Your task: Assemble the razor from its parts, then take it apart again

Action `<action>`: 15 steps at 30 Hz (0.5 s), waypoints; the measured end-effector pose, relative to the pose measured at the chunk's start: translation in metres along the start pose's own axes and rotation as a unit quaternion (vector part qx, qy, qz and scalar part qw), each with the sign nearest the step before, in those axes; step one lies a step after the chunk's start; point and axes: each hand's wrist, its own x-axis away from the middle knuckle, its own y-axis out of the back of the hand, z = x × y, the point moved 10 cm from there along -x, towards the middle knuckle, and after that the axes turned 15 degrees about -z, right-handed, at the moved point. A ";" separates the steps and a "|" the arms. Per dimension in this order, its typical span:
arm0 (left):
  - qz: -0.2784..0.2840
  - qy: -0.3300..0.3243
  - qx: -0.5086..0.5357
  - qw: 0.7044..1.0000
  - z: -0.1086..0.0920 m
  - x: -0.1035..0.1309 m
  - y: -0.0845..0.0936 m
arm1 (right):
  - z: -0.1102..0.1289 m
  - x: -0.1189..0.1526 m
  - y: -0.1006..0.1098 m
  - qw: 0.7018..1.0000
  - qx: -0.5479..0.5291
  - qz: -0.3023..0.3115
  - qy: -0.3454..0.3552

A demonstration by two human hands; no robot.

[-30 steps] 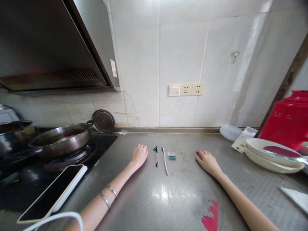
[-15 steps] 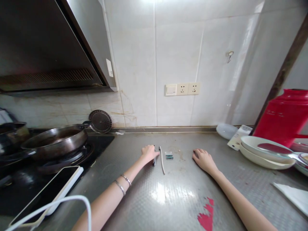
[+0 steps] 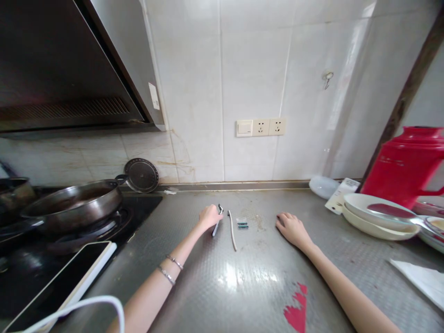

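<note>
My left hand (image 3: 209, 216) is closed around a slim grey stick-like tool (image 3: 215, 229) with a dark, bent upper end; its exact kind is too small to make out. The tool slants, its lower end pointing toward me. Just right of that hand lies a thin white stick (image 3: 232, 233) with a dark tip at its far end. Beside the stick is a small clear piece with dark teal strips (image 3: 242, 224). My right hand (image 3: 292, 227) rests palm down on the metal counter, fingers stretched out and holding nothing.
On the left are a stove with a steel pan (image 3: 78, 199) and a phone (image 3: 62, 289) with a white cable (image 3: 93, 301). Stacked bowls (image 3: 376, 226), a carton (image 3: 342, 196) and a red thermos (image 3: 398, 169) stand right. A red patch (image 3: 297, 312) marks the counter (image 3: 256, 263).
The tool in my left hand has turned from nearly upright in view to slanted, and its bent dark end now shows. My right hand stays in place. The view has shifted slightly.
</note>
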 end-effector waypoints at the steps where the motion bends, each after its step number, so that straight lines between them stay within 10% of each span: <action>1: 0.007 0.018 0.051 0.998 0.002 -0.003 0.002 | 0.000 0.000 0.000 1.000 0.000 0.001 -0.001; 15: 0.044 0.210 0.429 0.877 0.022 -0.006 -0.004 | 0.001 0.000 -0.001 1.000 0.009 0.002 0.006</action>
